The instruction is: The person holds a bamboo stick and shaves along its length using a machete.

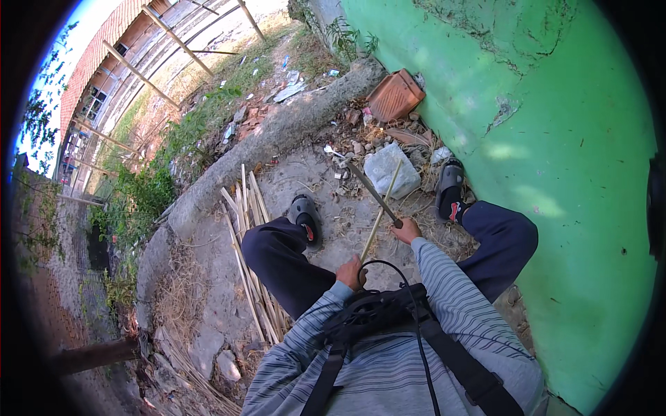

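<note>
In the head view, gripped a long, narrow, dark metal blade (369,185) in the closed right hand (406,231), just on the near side of the rough, pale stone block (390,173). Held a thin, yellowish wooden strip (374,229) in the curled left hand (351,272), farther back, with its far end over the block. Had long, pale, split strips (261,295) left of the block, a green-painted wall (576,180) right.

The shirt (402,388) was grey-blue with thin dark stripes, and its long sleeves (461,291) had stripes also. Over it lay black straps (458,367), together with black gear (364,315) at the front and a thin black cable (424,353), which was curved. The trousers (501,234) were dark navy, the shoes (302,206) grey, the dark socks (452,198) marked with red.
</note>
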{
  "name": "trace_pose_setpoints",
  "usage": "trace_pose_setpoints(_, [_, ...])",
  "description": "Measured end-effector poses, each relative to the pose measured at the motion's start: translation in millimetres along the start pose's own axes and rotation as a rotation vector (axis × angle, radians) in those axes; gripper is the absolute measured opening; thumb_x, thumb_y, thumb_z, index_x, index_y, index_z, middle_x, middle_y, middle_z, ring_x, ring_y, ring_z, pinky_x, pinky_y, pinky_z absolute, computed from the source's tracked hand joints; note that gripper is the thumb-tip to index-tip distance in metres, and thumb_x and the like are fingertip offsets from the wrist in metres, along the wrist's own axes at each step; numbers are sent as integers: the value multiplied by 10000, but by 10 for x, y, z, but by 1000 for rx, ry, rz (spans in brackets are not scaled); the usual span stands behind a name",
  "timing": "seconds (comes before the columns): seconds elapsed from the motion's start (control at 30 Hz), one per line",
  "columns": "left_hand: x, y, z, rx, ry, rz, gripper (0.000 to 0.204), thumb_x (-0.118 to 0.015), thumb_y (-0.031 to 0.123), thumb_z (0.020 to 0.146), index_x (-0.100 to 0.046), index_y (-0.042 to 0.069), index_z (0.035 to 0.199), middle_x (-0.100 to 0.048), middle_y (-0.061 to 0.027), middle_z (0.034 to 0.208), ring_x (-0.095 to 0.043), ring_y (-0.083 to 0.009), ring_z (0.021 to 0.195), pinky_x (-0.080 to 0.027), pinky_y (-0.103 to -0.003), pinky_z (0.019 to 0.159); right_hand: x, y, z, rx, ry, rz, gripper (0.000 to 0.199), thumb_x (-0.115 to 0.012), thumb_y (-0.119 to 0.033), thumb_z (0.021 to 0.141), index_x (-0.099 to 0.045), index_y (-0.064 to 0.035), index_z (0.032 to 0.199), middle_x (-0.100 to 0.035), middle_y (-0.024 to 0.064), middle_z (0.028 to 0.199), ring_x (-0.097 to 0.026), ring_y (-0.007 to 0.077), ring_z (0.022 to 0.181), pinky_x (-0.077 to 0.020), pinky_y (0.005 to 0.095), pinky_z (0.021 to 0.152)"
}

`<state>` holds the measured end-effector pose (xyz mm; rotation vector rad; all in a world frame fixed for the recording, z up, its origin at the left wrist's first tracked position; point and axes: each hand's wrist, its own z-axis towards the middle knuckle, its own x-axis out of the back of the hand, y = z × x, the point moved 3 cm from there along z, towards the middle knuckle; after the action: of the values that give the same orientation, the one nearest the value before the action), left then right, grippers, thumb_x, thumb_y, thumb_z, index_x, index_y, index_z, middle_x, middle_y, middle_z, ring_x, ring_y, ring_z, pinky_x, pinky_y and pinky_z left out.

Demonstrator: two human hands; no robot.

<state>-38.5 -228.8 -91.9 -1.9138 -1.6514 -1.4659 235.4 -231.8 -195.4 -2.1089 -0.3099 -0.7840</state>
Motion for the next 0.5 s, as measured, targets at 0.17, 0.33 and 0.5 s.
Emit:
trace_pose_setpoints(0.17, [54,17,309,137,-116,60,606,-655,537,957,-587,-38,1135,-741,-280,1007,-722,-477,968,-561,-581,824,-4,189,-89,-19,-68,29,365,-748,-406,847,-763,-66,979,-759,205,983,-728,399,979,-563,491,863])
trace_pose_setpoints(0.33, [-96,-139,675,112,-97,-68,626,-638,542,964,-620,-61,1135,-738,-290,1038,-721,-479,994,-567,-557,880,-78,224,-132,30,8,75,339,-745,-376,837,-743,-45,907,-750,212,936,-719,409,922,-557,491,836])
trace_pose_setpoints(0.5, [-131,33,725,235,-281,-512,562,-612,467,996,-628,-79,1130,-737,-296,976,-724,-481,954,-577,-550,856,-71,263,-156,13,16,77,323,-739,-348,830,-735,-31,889,-739,221,906,-714,410,887,-547,496,813])
